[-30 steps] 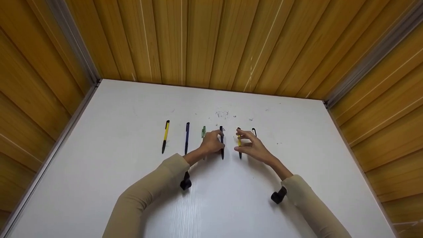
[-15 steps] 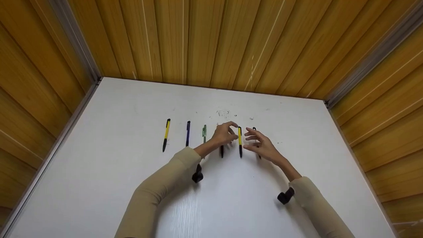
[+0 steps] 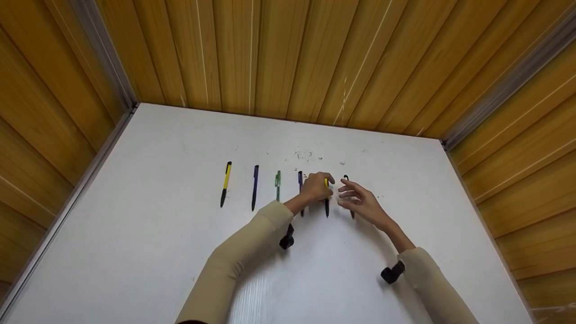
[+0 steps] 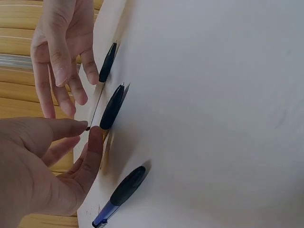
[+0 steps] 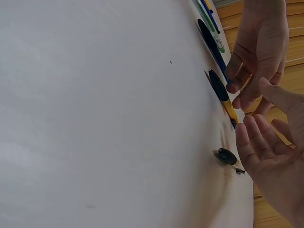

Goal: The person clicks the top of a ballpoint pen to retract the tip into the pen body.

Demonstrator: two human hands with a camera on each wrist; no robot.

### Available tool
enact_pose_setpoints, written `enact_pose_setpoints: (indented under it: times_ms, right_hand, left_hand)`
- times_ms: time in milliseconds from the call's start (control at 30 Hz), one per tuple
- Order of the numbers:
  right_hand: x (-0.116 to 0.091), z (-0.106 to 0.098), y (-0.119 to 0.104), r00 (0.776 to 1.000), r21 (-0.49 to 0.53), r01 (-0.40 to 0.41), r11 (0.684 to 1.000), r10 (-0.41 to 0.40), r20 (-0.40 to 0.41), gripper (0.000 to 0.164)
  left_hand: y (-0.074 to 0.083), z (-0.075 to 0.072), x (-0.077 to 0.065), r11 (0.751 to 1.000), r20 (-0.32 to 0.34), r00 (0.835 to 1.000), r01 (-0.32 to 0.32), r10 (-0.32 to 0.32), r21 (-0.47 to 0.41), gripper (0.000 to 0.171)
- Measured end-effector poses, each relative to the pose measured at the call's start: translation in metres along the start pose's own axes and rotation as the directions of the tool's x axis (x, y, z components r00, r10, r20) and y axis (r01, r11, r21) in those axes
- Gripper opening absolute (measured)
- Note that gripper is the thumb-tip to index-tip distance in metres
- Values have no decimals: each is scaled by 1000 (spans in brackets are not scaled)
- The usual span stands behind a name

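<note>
Pens lie in a spaced row on the white tabletop. My left hand [image 3: 317,186] is bent over a yellow pen [image 4: 112,108] with a black grip. Its thumb overlaps that pen in the left wrist view. From the right wrist view the pen's yellow barrel [image 5: 231,112] shows beside the fingertips, and I cannot tell if they touch it. My right hand [image 3: 362,202] is spread loosely over the rightmost pen [image 5: 228,156], which has a black grip and clip, and holds nothing. Just left of my left hand lies a blue pen [image 4: 124,190] with a black grip.
Farther left on the table [image 3: 171,225] lie a green pen [image 3: 277,180], another blue pen [image 3: 255,188] and a yellow-and-black pen [image 3: 226,184]. Dark scribble marks [image 3: 303,155] show behind the row. Wood-panelled walls [image 3: 279,58] enclose the table's back and sides.
My left hand has moved right, from the blue pen to the yellow one. My right hand has left the yellow pen and shifted right over the last pen.
</note>
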State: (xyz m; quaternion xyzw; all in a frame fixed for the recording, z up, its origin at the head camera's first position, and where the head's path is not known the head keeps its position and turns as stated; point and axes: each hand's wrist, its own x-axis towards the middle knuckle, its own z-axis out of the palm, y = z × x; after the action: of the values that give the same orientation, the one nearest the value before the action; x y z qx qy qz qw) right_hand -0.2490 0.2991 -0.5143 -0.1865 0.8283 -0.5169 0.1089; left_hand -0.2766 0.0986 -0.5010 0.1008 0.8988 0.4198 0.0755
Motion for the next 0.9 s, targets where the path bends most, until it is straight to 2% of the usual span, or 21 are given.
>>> enact_pose_setpoints:
  times_ms: [167,300,467,600,733,900]
  right_hand:
    - [-4,-8,2,1000,7,10,1000,-10,-14,66]
    - [-7,-17,5,998,4,8,1000,-7,-59,59]
    - [-7,-27,9,994,-1,-15,1000,15,-106,50]
    - [-6,-30,11,992,18,-33,999,35,-125,47]
    - [-8,-31,13,988,10,-50,999,51,-146,43]
    - [-10,-31,13,989,11,-48,999,49,-141,40]
  left_hand:
    - [-2,5,-1,998,-13,1000,26,-25,58,22]
    - [-2,8,0,996,-14,999,33,-32,78,22]
    - [2,9,3,989,-5,999,54,-53,136,24]
    - [7,7,4,985,-13,998,62,-61,160,19]
    - [6,9,2,990,-14,999,48,-47,130,16]
    - [2,7,0,998,-12,1000,29,-28,49,13]
